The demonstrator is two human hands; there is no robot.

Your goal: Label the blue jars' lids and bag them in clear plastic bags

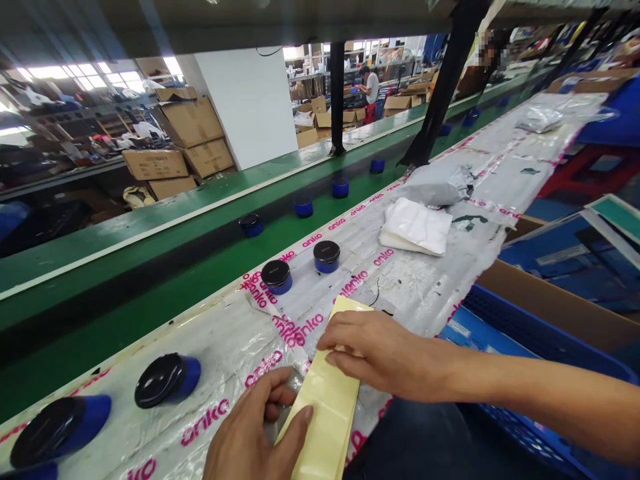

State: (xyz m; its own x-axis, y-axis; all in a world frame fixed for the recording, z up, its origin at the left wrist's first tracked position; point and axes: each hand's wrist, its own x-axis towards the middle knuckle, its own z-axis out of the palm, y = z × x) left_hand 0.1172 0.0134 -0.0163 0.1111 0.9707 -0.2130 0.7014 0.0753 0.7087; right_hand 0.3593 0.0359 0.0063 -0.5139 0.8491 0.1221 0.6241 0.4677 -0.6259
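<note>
- One pale yellow strip of glossy sheet (325,393) lies at bottom centre, its lower end cut off by the frame; we cannot make out whether it is one layer or several.
- Our left hand (255,433) is at the bottom edge, partly closed, thumb on the strip's left edge and fingers curled behind it – pinching it, as far as we can see.
- Our right hand (385,353) reaches in from the right, fingers nearly flat across the strip's upper end; the thumb is hidden, so we cannot tell whether it grips.
- Under both hands is one white plastic sheet (400,287) printed with pink "anko" lettering, laid along a green conveyor belt (190,293).
- On that sheet stand four black-lidded blue round tins: two at lower left (167,380), two just above the strip (327,257). A fifth blue shape is cut off at the bottom left corner.
- Farther along the sheet: one folded white cloth (415,227), one grey mailer bag (435,187), one clear plastic bag (543,119).
- Four more tins (303,207) line the bare belt, smaller ones beyond, too far off to count.
- At lower right, one blue plastic crate (525,373) and one cardboard box (550,300); upper left, five stacked cartons (190,133); upper middle, one co-worker (370,87), small and distant.
</note>
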